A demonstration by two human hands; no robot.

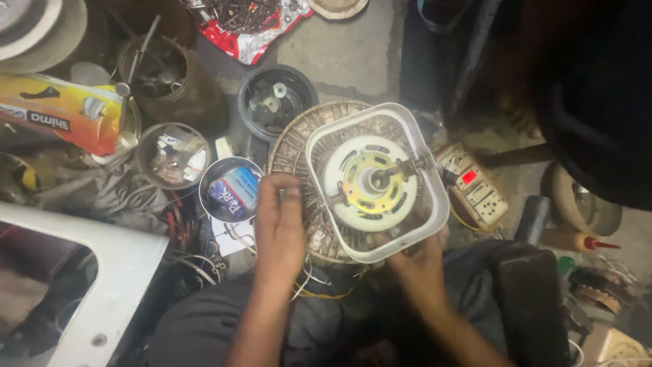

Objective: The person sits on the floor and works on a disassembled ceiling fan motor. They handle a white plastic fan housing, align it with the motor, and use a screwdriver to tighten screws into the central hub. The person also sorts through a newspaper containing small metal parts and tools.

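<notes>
Two bare hands are working a round motor assembly [370, 180] that is sitting between them, over the person's lap. Left hand [280, 228] is pinching something small, probably a screw or nut, fingers [282, 194] narrow and pressing at the ribbed outer rim just left of the white rounded-square cover [435, 204]. Right hand [421, 261] is gripping the cover's lower edge from beneath, fingers curled and mostly hidden. Step looks like fastening or loosening the cover on the motor; next move is likely calling for steadying the housing while lining the small piece up with its hole.

Packages: small steel bowl [229, 189] just left of the left fingers is holding a blue-and-white wrapper. Further left, well apart, a long yellow-orange carton [61, 112] is lying tilted. Above the fingers, a red-and-white foil pouch [248, 30] is spilling dark screws. Right of the cover, a beige switchboard [472, 187] with a red glowing rocker is resting on the floor. A brown bottle with red nozzle [577, 240] is lying far right.
</notes>
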